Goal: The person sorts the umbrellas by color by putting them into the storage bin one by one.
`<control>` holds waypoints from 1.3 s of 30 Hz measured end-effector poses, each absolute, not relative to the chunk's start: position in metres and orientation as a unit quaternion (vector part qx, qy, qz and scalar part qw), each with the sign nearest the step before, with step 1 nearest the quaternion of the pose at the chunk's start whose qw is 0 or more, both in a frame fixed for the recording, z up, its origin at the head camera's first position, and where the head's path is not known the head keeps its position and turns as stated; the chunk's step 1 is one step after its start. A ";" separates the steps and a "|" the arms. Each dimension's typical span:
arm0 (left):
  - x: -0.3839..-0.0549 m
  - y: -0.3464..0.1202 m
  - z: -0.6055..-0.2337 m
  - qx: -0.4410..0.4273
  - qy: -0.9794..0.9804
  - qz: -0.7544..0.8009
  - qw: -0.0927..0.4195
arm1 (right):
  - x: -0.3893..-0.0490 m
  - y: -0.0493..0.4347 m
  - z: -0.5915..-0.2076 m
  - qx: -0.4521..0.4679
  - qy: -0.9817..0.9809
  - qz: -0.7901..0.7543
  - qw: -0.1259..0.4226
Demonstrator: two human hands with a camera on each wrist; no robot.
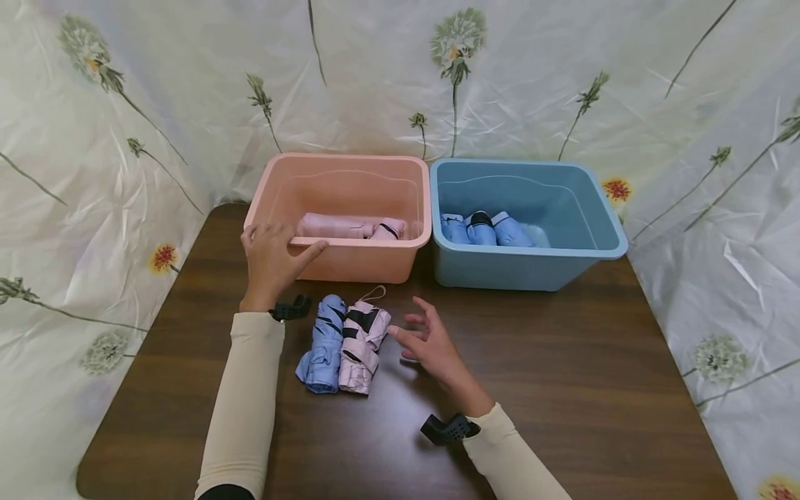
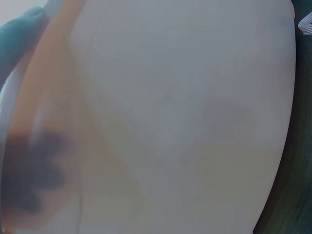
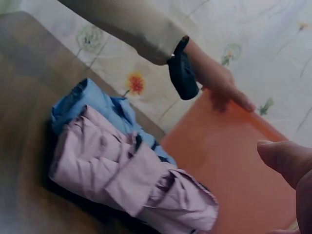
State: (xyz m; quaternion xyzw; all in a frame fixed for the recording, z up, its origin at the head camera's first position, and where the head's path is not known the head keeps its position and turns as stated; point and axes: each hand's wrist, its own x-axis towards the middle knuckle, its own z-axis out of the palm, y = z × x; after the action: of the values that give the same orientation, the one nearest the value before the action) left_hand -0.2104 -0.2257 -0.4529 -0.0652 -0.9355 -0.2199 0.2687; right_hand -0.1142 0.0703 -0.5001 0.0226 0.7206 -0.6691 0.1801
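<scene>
My left hand (image 1: 272,262) grips the front rim of the pink plastic bin (image 1: 362,262), its thumb along the outside. In the left wrist view the bin's wall (image 2: 185,107) fills most of the frame, and finger shapes show dark through it. On the table in front lie two rolled-up folding umbrellas side by side, a blue one (image 1: 325,347) and a pale pink one (image 1: 362,347) with a wrist loop. Just right of the pink umbrella hovers my right hand (image 1: 434,347), fingers spread and apart from it, holding nothing. Pink rolled umbrellas (image 1: 334,226) lie inside the pink bin.
Right beside the pink bin stands a blue bin (image 1: 500,267) with several blue rolled umbrellas (image 1: 482,229) at its left end. The brown wooden table (image 1: 562,361) extends to the right and front. A floral-print sheet (image 1: 369,69) hangs behind and at both sides.
</scene>
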 end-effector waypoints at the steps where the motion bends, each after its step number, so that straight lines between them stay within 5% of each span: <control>1: -0.210 -0.225 -0.453 -0.065 -0.936 -0.221 0.268 | -0.112 0.068 -0.503 0.026 0.718 -0.672 0.181; 21: -0.211 -0.223 -0.454 -0.072 -0.933 -0.222 0.276 | -0.051 0.022 -0.537 0.019 0.686 -0.715 0.132; 39: -0.210 -0.224 -0.455 -0.071 -0.932 -0.222 0.278 | -0.042 0.005 -0.550 -0.030 0.792 -0.606 0.075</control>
State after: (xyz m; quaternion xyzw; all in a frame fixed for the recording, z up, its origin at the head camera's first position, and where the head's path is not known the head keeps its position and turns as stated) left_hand -0.2100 -0.2239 -0.4546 -0.0709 -0.9321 -0.2216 0.2776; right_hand -0.0421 0.0046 -0.5504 -0.0295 0.7915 -0.6058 0.0750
